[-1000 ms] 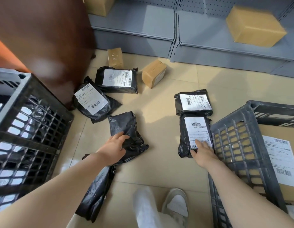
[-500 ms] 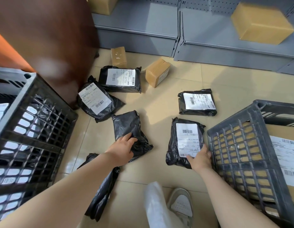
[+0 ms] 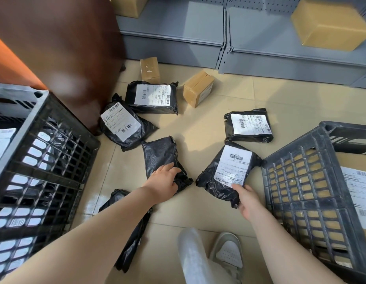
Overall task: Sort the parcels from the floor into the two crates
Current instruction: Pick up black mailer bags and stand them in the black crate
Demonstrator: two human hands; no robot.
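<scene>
Two hands (image 3: 162, 181) (image 3: 248, 200), each gripping a parcel (image 3: 161, 155) (image 3: 225, 173)

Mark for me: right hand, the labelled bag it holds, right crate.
right hand (image 3: 248, 201), head view, back of hand.
labelled bag (image 3: 231, 167), head view, white label.
right crate (image 3: 294, 181), head view, near lattice wall.

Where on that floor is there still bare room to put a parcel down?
Bare tile lies between the grey shelving, the right crate and the small box. It is crowded by the brown cabinet, where two labelled bags touch.
</scene>
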